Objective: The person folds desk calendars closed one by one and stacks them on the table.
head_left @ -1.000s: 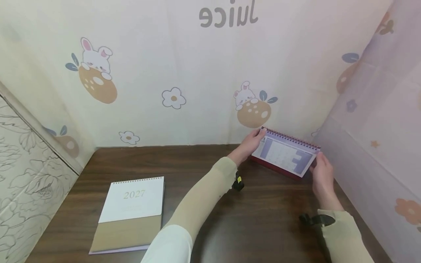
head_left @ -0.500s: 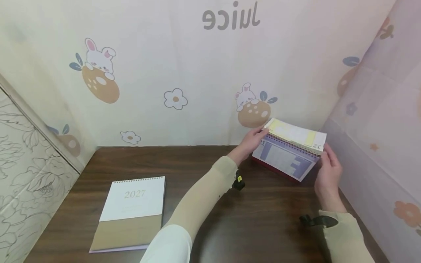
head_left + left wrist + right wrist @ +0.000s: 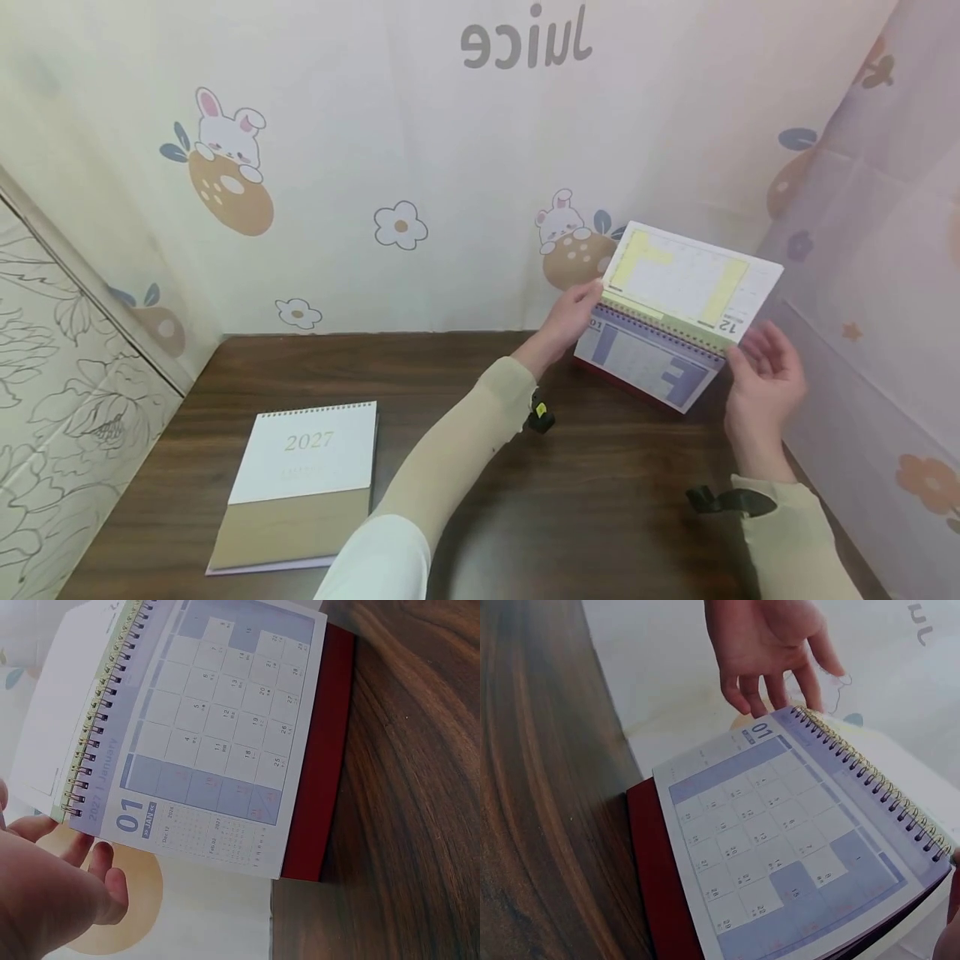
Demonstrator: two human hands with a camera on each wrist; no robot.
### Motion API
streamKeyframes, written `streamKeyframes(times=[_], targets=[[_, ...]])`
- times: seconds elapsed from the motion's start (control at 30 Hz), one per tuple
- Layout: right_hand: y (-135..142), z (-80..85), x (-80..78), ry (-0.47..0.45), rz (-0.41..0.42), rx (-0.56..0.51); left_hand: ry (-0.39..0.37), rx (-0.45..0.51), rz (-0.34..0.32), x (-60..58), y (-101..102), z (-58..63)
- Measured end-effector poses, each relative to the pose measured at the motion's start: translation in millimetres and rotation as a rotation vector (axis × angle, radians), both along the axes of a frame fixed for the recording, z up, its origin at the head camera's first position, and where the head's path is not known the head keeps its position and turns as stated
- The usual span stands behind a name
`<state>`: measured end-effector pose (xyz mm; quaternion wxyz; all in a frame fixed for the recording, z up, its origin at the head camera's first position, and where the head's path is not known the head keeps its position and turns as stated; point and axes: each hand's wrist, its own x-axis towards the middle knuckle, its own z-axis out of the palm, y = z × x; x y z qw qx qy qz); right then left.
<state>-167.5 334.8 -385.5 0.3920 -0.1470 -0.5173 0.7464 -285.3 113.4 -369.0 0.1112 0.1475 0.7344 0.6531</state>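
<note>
A desk calendar (image 3: 645, 362) with a red base (image 3: 330, 750) stands tilted at the back right of the table, its lilac January 2027 page facing forward. Above its spiral coil (image 3: 870, 780), a white and yellow sheet (image 3: 682, 279) marked 12 is raised, upside down. At the coil's left end, my left hand (image 3: 566, 321) touches the corner, fingers loosely extended in the right wrist view. My right hand (image 3: 765, 392) is at the right end, thumb by the coil and loosely bent fingers beside the raised sheet's edge.
Another calendar (image 3: 300, 483), white and tan with 2027 on it, lies at the left of the dark wooden table (image 3: 570, 517). A printed curtain (image 3: 465, 150) hangs directly behind the table, and more curtain (image 3: 877, 292) closes off the right side.
The yellow-bordered sheet has come up above the coil from behind the calendar. My right hand has moved slightly right and its fingers have spread. My left hand has stayed at the left corner.
</note>
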Motion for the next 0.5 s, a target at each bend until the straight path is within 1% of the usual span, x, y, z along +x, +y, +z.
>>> streamKeyframes(times=[0.07,0.13,0.2,0.3,0.4,0.43,0.5], targets=[[0,-0.5,0.4,0.027,-0.017,-0.014,-0.01,-0.006,0.017,2.6,-1,2.4],[1,-2.4,0.7,0.041,-0.037,0.019,-0.016,-0.011,0.032,4.5,-2,3.3],[2,-4.7,0.6,0.063,-0.048,0.057,-0.012,-0.018,0.029,5.4,-3,4.1],[3,-8.8,0.3,0.104,-0.046,0.114,0.008,-0.022,0.0,3.8,-6,2.0],[3,-14.4,0.9,0.147,-0.022,0.123,0.023,-0.002,-0.04,1.2,-9,-2.0],[4,-16.4,1.6,0.151,-0.013,0.127,0.027,0.005,-0.054,0.3,-10,-3.6],[5,-19.9,3.1,0.127,-0.011,0.153,0.018,0.046,-0.093,-1.1,-13,-6.5]])
